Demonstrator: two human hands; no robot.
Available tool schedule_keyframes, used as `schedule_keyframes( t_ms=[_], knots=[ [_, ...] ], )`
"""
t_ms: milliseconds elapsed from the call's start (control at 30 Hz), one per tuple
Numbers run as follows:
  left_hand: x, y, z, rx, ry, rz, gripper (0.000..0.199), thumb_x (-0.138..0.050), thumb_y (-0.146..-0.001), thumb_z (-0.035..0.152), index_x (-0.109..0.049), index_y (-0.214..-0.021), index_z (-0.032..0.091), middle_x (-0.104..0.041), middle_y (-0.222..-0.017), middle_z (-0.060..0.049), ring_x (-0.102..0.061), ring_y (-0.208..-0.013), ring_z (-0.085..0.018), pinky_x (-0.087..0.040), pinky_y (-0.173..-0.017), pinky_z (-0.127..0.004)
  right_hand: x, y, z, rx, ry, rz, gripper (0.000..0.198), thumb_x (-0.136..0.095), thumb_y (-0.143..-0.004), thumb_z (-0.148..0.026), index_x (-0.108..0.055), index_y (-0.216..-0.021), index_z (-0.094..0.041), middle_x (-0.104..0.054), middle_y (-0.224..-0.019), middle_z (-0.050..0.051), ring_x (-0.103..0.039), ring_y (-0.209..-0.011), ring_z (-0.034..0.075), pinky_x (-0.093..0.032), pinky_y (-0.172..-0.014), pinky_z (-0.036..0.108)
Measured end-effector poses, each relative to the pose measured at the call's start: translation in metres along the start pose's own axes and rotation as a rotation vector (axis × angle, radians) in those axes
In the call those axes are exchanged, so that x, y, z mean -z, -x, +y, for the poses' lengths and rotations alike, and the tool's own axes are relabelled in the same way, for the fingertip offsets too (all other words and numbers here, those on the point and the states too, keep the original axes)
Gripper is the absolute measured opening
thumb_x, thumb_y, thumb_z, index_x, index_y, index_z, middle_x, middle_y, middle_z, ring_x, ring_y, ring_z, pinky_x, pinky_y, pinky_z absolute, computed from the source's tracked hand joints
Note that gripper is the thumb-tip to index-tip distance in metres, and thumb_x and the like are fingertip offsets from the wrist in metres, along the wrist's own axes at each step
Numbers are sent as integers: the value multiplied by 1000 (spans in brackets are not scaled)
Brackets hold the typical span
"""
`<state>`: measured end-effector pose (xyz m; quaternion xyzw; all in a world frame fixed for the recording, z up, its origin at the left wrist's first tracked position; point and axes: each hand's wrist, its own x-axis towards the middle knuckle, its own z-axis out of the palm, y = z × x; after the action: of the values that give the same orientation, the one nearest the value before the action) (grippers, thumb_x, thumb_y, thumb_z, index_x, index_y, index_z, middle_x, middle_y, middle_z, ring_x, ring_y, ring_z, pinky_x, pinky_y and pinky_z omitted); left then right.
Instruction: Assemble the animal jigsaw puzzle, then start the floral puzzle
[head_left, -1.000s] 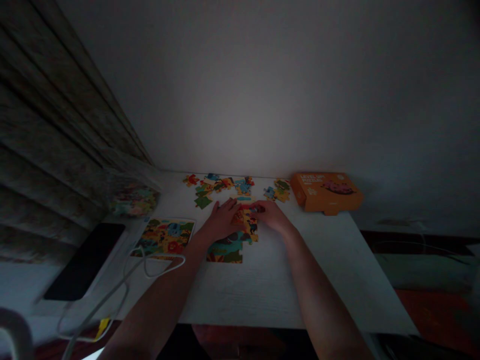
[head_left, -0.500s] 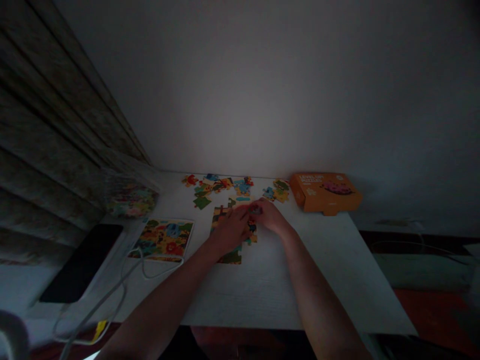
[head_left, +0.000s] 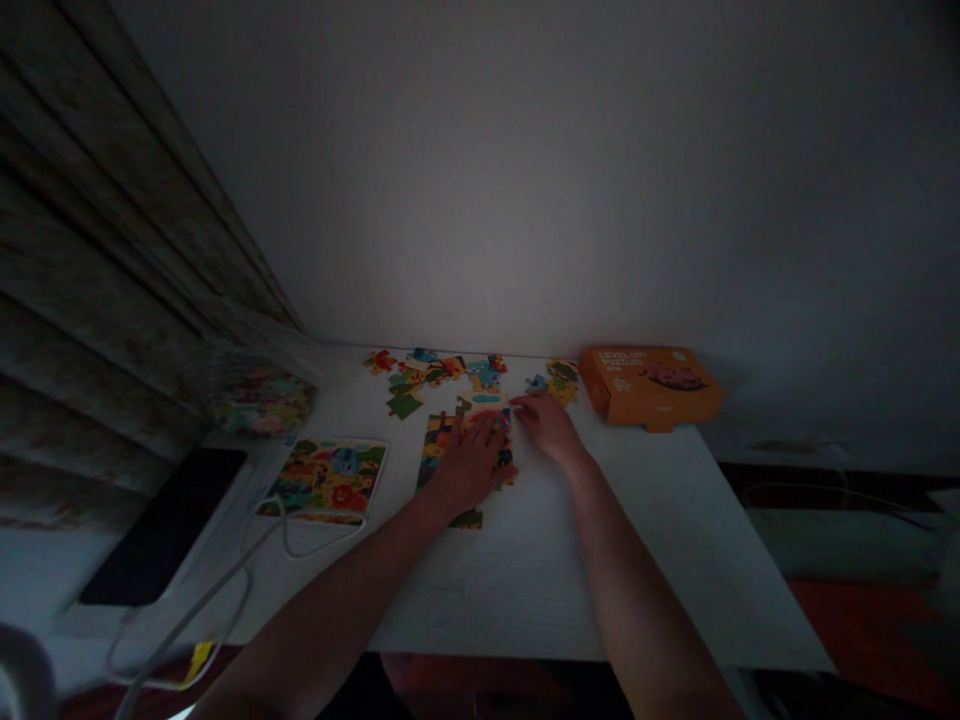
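Observation:
A partly joined jigsaw puzzle [head_left: 435, 440] lies on the white table. My left hand [head_left: 472, 465] rests flat over its middle, fingers spread, hiding much of the picture. At its upper right edge, my right hand [head_left: 547, 425] has its fingertips by a reddish-blue piece [head_left: 505, 414], with fingers slightly apart and nothing visible between them. A light piece with a blue cloud [head_left: 486, 398] shows along the top of the joined part. Loose puzzle pieces [head_left: 442, 370] lie behind it, and a few more pieces [head_left: 559, 382] are beyond my right hand.
An orange puzzle box [head_left: 652, 385] stands at the back right. On the left are a picture card [head_left: 330, 480] with a white cable [head_left: 281, 510] across it, a dark tablet-like slab [head_left: 165, 525] and a clear plastic bag [head_left: 262, 395] by the curtain [head_left: 112, 250].
My right hand has drawn slightly right, away from my left, and its fingers have loosened. My left hand has flattened and spread over the puzzle. The reddish-blue piece now shows between the hands.

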<state>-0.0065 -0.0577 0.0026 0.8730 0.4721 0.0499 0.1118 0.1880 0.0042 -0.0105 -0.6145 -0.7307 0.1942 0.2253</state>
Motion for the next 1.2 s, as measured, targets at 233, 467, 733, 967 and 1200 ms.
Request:
schedule_keyframes(
  t_ms=[233, 467, 733, 967, 1200],
  knots=[
    [0, 1, 1, -1, 16, -10, 63, -42, -103, 54, -39, -156, 20, -30, -167, -17, -27, -155, -33, -9, -126, -65, -4, 4, -9, 0, 150, -36, 35, -50, -103, -30, -73, -129, -28, -67, -113, 10, -64, -93, 20, -48, -80, 28],
    [-2, -2, 11, 59, 31, 22, 64, -47, -100, 56, -46, -152, 18, -36, -164, -20, -30, -154, -33, -7, -126, -65, -2, 4, -12, -4, 177, -50, 38, -47, -103, -26, -71, -132, -29, -65, -118, 12, -65, -98, 23, -48, -80, 30],
    [0, -2, 17, 83, 52, 39, 64, -48, -99, 56, -45, -152, 20, -38, -163, -18, -31, -153, -33, -5, -127, -64, -3, 5, -15, -10, 198, -42, 39, -49, -103, -30, -66, -138, -30, -64, -119, 12, -65, -101, 23, -50, -80, 31],
    [-4, -1, 24, 124, -3, 49, 68, -40, -102, 57, -42, -154, 15, -36, -164, -20, -29, -154, -33, -8, -128, -61, -4, 4, -17, -54, 214, -37, 39, -49, -103, -34, -66, -137, -27, -64, -123, 14, -64, -109, 26, -51, -81, 32],
    [-6, -3, 20, 112, 11, 67, 64, -36, -102, 59, -43, -154, 23, -37, -165, -14, -27, -155, -33, -6, -127, -64, -3, 5, -17, -40, 205, -57, 43, -46, -102, -28, -62, -142, -30, -65, -122, 13, -65, -107, 26, -50, -82, 33]
  ],
)
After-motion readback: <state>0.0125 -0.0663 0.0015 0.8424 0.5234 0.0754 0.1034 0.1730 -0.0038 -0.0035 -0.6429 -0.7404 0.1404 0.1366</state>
